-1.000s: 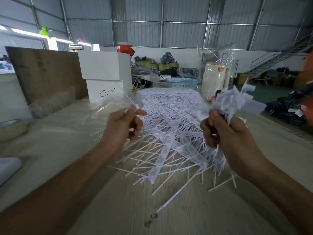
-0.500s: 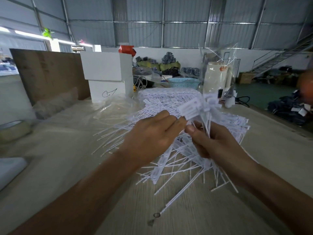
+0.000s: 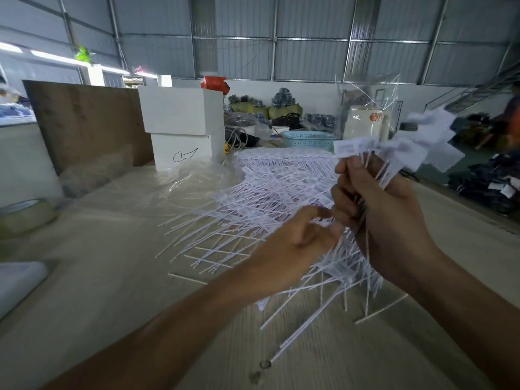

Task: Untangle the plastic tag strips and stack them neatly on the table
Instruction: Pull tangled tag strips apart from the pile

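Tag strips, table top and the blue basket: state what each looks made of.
Tag strips: thin white plastic, seemingly, with stiff straight stems and flat printed heads.
Table top: pale wood or a wood-look laminate; faint grain lines, matte.
Blue basket: moulded plastic, judging by the perforated lattice wall.

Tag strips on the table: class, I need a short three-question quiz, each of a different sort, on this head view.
1. True or false: the right hand grips a bunch of tag strips.
2. What lies nearest behind the heap of strips? A) blue basket B) tape roll
3. Fill in: the left hand reaches toward the ____ hand.

Key: 1 true; 2 A; 3 right.
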Demonstrator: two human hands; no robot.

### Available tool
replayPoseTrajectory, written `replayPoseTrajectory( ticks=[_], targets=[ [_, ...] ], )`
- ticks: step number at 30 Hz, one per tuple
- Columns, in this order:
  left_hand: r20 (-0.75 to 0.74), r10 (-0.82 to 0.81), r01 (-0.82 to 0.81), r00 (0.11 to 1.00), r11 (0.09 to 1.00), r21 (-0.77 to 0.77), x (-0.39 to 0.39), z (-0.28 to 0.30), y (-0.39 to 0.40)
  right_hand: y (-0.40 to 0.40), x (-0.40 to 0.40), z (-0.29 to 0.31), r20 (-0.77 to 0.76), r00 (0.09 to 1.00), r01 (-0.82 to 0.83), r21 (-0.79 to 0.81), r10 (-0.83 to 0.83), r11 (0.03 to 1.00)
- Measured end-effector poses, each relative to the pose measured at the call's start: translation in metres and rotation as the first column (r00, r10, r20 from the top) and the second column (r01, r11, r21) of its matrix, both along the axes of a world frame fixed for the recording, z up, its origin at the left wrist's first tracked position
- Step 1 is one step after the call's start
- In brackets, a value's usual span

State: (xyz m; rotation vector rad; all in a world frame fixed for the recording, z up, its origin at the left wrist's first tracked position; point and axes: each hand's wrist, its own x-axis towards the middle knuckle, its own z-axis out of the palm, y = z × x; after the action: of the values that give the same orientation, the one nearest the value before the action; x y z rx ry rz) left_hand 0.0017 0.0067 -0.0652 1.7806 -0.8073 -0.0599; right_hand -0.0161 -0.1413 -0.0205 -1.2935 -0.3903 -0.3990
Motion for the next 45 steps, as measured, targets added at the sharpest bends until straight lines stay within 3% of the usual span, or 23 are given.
replayPoseTrajectory(
  ticks=[3, 8, 11, 13, 15, 18, 21, 23, 25, 27, 31, 33, 35, 37, 39, 41, 43, 45],
  targets=[
    [0.0, -0.074, 0.074, 0.997, 0.997, -0.015, -0.008, -0.006, -0.014, 0.01, 0.007, 0.006, -0.04, 0.997, 0.072, 0.006, -0.072, 0.997],
    [-0.112, -0.026, -0.003, 0.993, 0.969, -0.248, -0.007, 0.002, -0.014, 0.016, 0.023, 0.023, -0.053, 0.998, 0.034, 0.099, -0.029, 0.994],
    [-0.251, -0.02, -0.074, 0.968, 0.93, -0.36, -0.005, 0.0, -0.012, 0.026, 0.032, 0.015, -0.05, 0.996, 0.077, -0.051, -0.079, 0.996],
    [-0.295, 0.022, -0.128, 0.955, 0.931, -0.343, -0.001, -0.004, -0.009, 0.032, 0.038, 0.007, 0.02, 0.985, 0.17, -0.21, -0.169, 0.963],
    [-0.295, 0.048, -0.145, 0.954, 0.938, -0.316, 0.004, -0.006, -0.006, 0.032, 0.043, 0.001, 0.113, 0.961, 0.275, -0.326, -0.251, 0.904],
    [-0.259, 0.069, -0.138, 0.963, 0.956, -0.258, 0.006, -0.006, -0.003, 0.028, 0.047, -0.005, 0.102, 0.951, 0.308, -0.348, -0.29, 0.886],
    [-0.296, 0.024, -0.11, 0.955, 0.955, -0.275, 0.002, -0.003, -0.006, 0.028, 0.05, -0.013, 0.075, 0.959, 0.282, -0.384, -0.275, 0.879],
    [-0.404, -0.041, -0.138, 0.914, 0.904, -0.405, 0.0, 0.0, -0.009, 0.03, 0.051, -0.015, 0.003, 0.981, 0.176, -0.456, -0.196, 0.873],
    [-0.474, -0.037, -0.194, 0.88, 0.882, -0.43, -0.002, 0.002, -0.01, 0.031, 0.053, -0.016, -0.067, 0.991, 0.062, -0.533, -0.116, 0.844],
    [-0.485, 0.015, -0.23, 0.874, 0.893, -0.386, -0.005, 0.004, -0.011, 0.032, 0.055, -0.016, -0.117, 0.992, -0.031, -0.559, -0.041, 0.828],
    [-0.349, 0.183, -0.305, 0.919, 0.892, -0.334, 0.0, 0.012, -0.006, 0.035, 0.061, -0.013, -0.228, 0.967, -0.218, -0.496, 0.116, 0.84],
    [-0.283, 0.263, -0.346, 0.923, 0.888, -0.303, 0.008, 0.02, 0.008, 0.035, 0.066, -0.013, -0.285, 0.947, -0.289, -0.541, 0.151, 0.79],
    [-0.234, 0.382, -0.437, 0.894, 0.857, -0.271, 0.024, 0.027, 0.03, 0.04, 0.073, -0.015, -0.285, 0.952, -0.271, -0.615, 0.112, 0.74],
    [-0.216, 0.506, -0.549, 0.835, 0.794, -0.263, 0.046, 0.033, 0.059, 0.049, 0.083, -0.018, -0.166, 0.986, -0.115, -0.673, 0.003, 0.731],
    [-0.199, 0.635, -0.665, 0.746, 0.693, -0.279, 0.068, 0.033, 0.093, 0.062, 0.1, -0.022, 0.086, 0.993, 0.118, -0.794, -0.082, 0.596],
    [-0.189, 0.746, -0.759, 0.639, 0.571, -0.314, 0.085, 0.027, 0.129, 0.086, 0.119, -0.024, 0.325, 0.944, 0.325, -0.878, -0.059, 0.352],
    [-0.24, 0.803, -0.818, 0.546, 0.448, -0.362, 0.099, 0.022, 0.161, 0.117, 0.139, -0.024, 0.542, 0.839, 0.529, -0.831, 0.039, 0.173],
    [-0.31, 0.831, -0.863, 0.462, 0.34, -0.375, 0.107, 0.019, 0.185, 0.154, 0.162, -0.022, 0.653, 0.741, 0.659, -0.752, 0.158, 0.017]
  ],
)
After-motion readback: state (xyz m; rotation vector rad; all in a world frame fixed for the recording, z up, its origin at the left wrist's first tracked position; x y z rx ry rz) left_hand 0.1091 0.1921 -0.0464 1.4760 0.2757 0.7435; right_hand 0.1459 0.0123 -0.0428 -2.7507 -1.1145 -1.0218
